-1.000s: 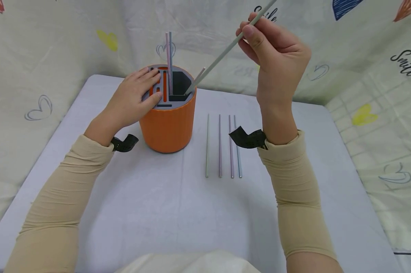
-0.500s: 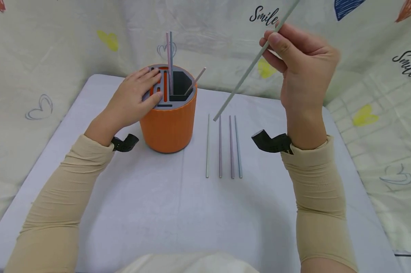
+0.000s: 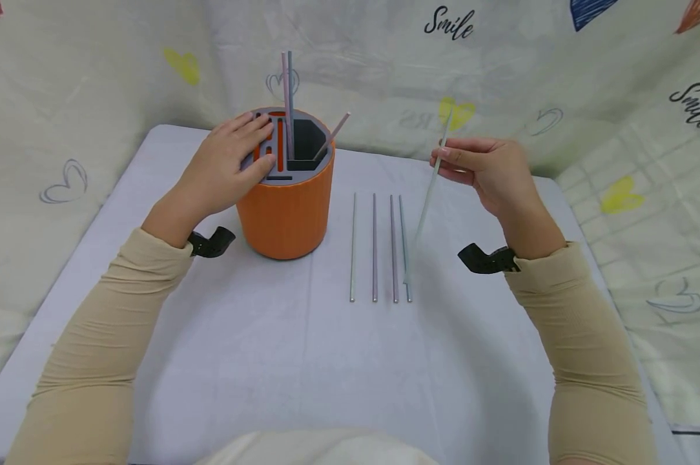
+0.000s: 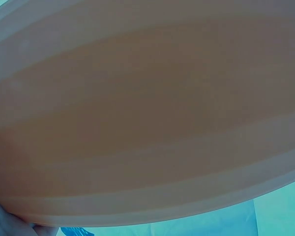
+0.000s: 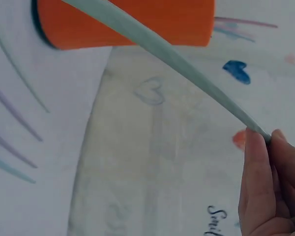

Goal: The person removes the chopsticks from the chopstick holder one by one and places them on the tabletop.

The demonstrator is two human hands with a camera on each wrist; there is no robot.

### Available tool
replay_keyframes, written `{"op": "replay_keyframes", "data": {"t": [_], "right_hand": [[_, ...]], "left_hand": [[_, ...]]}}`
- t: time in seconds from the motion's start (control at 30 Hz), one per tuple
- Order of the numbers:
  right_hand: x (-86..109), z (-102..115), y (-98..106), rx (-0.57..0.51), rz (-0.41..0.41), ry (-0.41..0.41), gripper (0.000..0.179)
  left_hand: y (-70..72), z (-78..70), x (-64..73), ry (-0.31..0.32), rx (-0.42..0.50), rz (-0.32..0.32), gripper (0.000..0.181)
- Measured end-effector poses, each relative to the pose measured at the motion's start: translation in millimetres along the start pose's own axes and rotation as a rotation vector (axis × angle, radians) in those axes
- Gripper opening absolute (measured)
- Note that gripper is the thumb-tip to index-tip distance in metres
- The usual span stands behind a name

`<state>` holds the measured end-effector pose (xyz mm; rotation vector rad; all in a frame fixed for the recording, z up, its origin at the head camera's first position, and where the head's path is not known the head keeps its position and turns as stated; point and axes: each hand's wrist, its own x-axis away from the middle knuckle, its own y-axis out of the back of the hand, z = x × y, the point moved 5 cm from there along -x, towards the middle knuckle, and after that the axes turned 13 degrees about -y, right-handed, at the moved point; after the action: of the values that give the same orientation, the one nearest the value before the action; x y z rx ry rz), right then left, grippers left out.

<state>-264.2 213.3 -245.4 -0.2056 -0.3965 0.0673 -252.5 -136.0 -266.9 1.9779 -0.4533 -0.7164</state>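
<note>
An orange round utensil holder point(image 3: 283, 223) with a grey slotted lid stands at the back left of the table. My left hand point(image 3: 228, 158) rests on its lid, fingers extended. In the left wrist view the orange wall of the holder point(image 4: 152, 108) fills most of the frame. My right hand point(image 3: 483, 168) pinches a pale green chopstick point(image 3: 428, 197) near its upper end, between thumb and fingers. The chopstick slants down, its lower end over a blue chopstick point(image 3: 405, 248); whether they touch I cannot tell. In the right wrist view the green chopstick point(image 5: 172, 59) crosses the frame.
Left of the blue chopstick lie a green chopstick point(image 3: 352, 248) and two purplish chopsticks, roughly parallel. A pink chopstick point(image 3: 285, 84) and a blue one stand upright in the holder. Another pink chopstick point(image 3: 335, 132) leans over its right rim. A patterned curtain hangs behind.
My right hand has moved away from the holder, rightward and then down, carrying the green chopstick out of the holder's opening to the row's right side. My left hand stays put.
</note>
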Motion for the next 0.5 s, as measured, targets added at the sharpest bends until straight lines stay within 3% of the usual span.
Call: {"op": "replay_keyframes", "data": {"t": [0.27, 0.5], "right_hand": [[-34.4, -34.9, 33.9, 0.162, 0.024, -0.214, 0.014], [-49.5, -48.2, 51.9, 0.218, 0.016, -0.268, 0.009]], "left_hand": [[0.2, 0.0, 0.9, 0.000, -0.010, -0.005, 0.058], [-0.2, 0.4, -0.3, -0.007, -0.014, -0.013, 0.057]]}}
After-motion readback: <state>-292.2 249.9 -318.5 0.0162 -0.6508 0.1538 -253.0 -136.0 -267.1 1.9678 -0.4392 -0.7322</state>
